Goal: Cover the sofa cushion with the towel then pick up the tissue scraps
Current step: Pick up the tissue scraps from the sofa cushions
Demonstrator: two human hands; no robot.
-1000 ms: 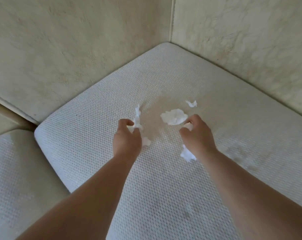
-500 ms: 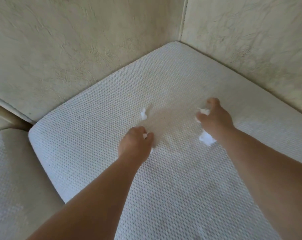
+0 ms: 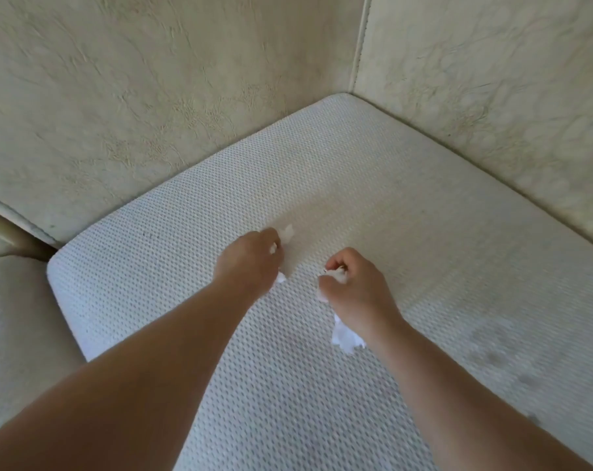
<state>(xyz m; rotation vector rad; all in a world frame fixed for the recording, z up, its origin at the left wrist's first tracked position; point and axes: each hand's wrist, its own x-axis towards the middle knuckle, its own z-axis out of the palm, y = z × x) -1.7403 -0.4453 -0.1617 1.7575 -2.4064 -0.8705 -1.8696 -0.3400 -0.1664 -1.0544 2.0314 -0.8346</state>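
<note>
One white towel (image 3: 322,185) hides the sofa cushion. Above it my left hand (image 3: 251,263) and right hand (image 3: 356,287), apart, each clutch tissue scraps (image 3: 346,336). Loose ends dangle; a slack grip could drop them.

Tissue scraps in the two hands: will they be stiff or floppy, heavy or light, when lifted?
Probably floppy: the tissue scrap under the right hand hangs limp, with ragged edges. Likely very light and easily torn: only small bits poke out of the curled left hand.
</note>
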